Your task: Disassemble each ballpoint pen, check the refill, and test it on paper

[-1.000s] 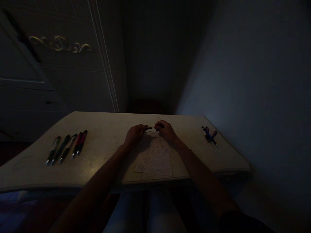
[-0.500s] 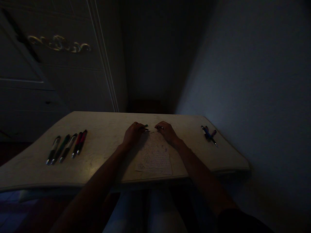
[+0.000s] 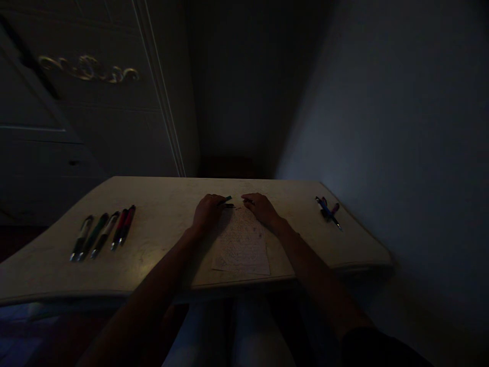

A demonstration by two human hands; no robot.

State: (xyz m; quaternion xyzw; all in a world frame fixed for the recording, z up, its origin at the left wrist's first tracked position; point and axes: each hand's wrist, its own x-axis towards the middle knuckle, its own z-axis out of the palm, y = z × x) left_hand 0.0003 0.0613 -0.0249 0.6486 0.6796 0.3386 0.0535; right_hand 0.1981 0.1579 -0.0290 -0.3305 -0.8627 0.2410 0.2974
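Note:
Over the top edge of a scribbled sheet of paper [image 3: 242, 250], my left hand [image 3: 206, 213] is closed around slim pen parts. A blue-green end [image 3: 228, 198] and a dark, narrow end [image 3: 228, 205] stick out past its fingers. Facing it a short gap away, my right hand [image 3: 263, 210] is closed, its fingers pinching a small dark pen piece [image 3: 248, 201]. Between the hands lies a tiny thin bit [image 3: 239, 208] by the paper's top edge, too small to name. Dim light hides the details of what both hands hold.
Several pens [image 3: 103, 234], white-and-black, green and red, lie side by side on the table [image 3: 164, 193] at left. A small pile of blue, black and purple pens [image 3: 328, 211] sits at right. A wall [image 3: 382, 127] borders the right side; a cabinet [image 3: 114, 132] stands behind left.
Both hands stay over the paper's top edge. The dark end at my left fingers shows more plainly, and my right fingers have shifted slightly left. The view has moved a little.

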